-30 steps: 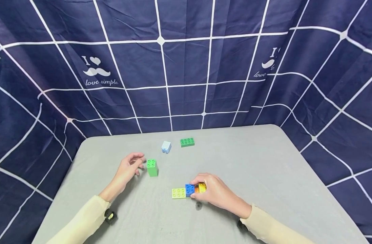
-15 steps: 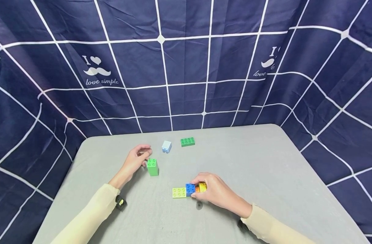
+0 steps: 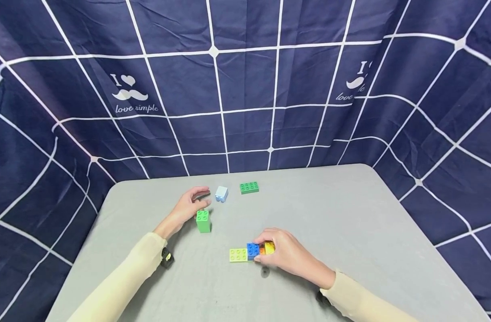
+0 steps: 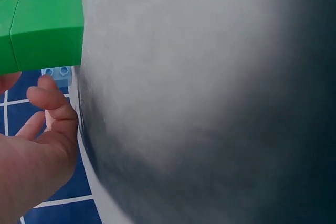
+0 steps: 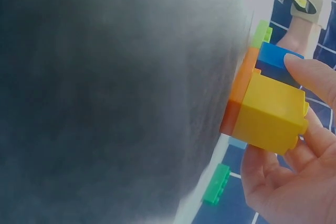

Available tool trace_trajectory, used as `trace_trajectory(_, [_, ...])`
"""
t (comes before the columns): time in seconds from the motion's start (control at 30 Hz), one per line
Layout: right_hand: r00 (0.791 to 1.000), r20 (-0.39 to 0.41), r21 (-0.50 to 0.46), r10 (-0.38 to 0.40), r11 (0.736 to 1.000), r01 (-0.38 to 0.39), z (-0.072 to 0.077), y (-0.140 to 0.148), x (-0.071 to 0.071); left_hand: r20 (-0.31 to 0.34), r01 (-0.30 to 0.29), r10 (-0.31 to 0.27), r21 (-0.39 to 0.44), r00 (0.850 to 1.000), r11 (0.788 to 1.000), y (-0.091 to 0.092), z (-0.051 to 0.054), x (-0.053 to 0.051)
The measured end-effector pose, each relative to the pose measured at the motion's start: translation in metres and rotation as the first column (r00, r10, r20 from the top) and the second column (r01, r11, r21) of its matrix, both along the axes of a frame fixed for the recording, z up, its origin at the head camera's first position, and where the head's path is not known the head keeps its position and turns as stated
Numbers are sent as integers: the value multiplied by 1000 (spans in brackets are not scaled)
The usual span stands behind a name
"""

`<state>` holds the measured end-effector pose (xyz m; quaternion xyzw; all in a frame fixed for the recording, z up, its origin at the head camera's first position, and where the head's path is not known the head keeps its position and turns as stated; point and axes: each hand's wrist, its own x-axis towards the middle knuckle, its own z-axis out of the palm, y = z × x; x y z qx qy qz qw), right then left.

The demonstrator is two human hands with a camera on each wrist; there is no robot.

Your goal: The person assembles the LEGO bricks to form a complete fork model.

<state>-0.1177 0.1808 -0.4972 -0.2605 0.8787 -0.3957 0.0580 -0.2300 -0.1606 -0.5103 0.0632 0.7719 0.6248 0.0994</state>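
Note:
My right hand [image 3: 287, 255] pinches the blue toy brick [image 3: 253, 251] between thumb and fingers. That brick is part of a joined row with a lime brick [image 3: 238, 255] at the left, an orange brick [image 5: 241, 85] beneath and a yellow brick [image 5: 270, 111] at the right end. My left hand [image 3: 186, 209] reaches past a tall green block [image 3: 203, 222], thumb and fingers apart and holding nothing. Just beyond its fingertips lies a light blue brick [image 3: 222, 194], studs facing toward me. In the left wrist view, the green block [image 4: 50, 30] partly hides the light blue brick [image 4: 63, 80].
A dark green brick [image 3: 249, 188] lies near the back of the grey table [image 3: 330, 214], right of the light blue one. Behind the table hangs a navy curtain [image 3: 245, 85] with white grid lines. A small dark spot [image 3: 265, 272] marks the tabletop below the row.
My left hand has moved forward and right, past the green block toward the light blue brick, and its thumb and fingers have spread. My right hand keeps its hold on the blue brick.

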Motion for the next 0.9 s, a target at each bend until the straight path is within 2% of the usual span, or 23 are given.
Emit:
trace_trajectory(0.17, [1000, 3, 0, 4, 1000, -4, 2, 0, 0, -2, 27, -27, -20, 1000, 999, 4, 0, -11])
trace_trajectory(0.3, [1000, 5, -1, 4, 1000, -4, 2, 1, 0, 41, 78, -78, 13, 996, 997, 6, 2, -18])
trace_trajectory(0.43, [1000, 10, 6, 2, 1000, -2, 4, 1, 0, 58, 105, -107, 39, 993, 994, 7, 2, -21])
trace_trajectory(0.67, [1000, -3, -12, 11, 1000, -11, 6, 1, -1, 25, 125, -125, 0, 992, 992, 9, 1, -25])
trace_trajectory(0.9, [1000, 18, -6, -1, 1000, 1, 7, 0, -1, 37, 144, -144, -7, 989, 990, 14, 1, -32])
